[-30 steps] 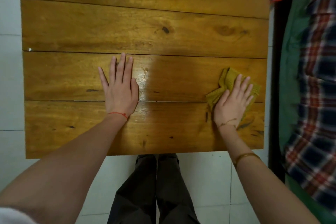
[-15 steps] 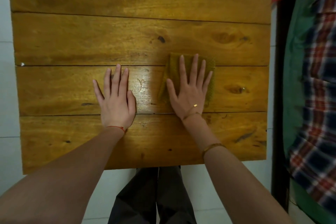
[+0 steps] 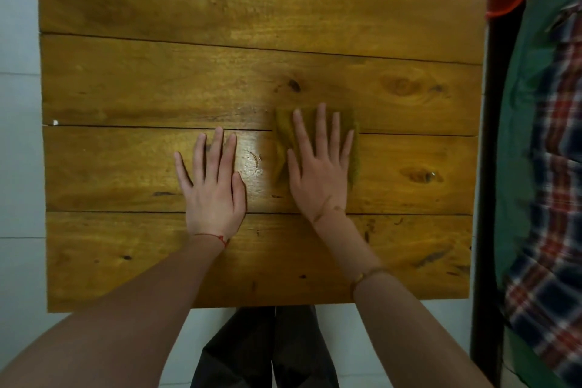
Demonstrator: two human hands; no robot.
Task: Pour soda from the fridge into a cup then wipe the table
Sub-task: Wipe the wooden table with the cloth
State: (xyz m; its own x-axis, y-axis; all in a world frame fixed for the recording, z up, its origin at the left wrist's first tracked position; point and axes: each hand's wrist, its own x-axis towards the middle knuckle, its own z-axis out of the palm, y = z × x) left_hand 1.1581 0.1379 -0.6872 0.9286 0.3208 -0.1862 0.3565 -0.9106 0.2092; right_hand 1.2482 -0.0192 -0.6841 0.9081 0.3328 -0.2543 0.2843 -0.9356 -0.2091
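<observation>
Here both hands lie flat: right hand (image 3: 319,173) presses cloth (image 3: 354,151), left hand (image 3: 214,195) on table (image 3: 126,79).

The table (image 3: 126,79) is bare and free on its far and left parts. Only the left hand (image 3: 214,195) lies flat just beside the cloth (image 3: 354,148), blocking the way leftward.

- No readable text, label, brand name, number or sign appears anywhere in view
- The wooden table (image 3: 252,50) carries only grain, knots and plank seams, no lettering
- The yellow-green cloth (image 3: 352,148) under the right hand (image 3: 318,179) is plain, with no tag or print showing
- The plaid fabric (image 3: 554,167) at the right edge shows a checked pattern only, no wording
</observation>
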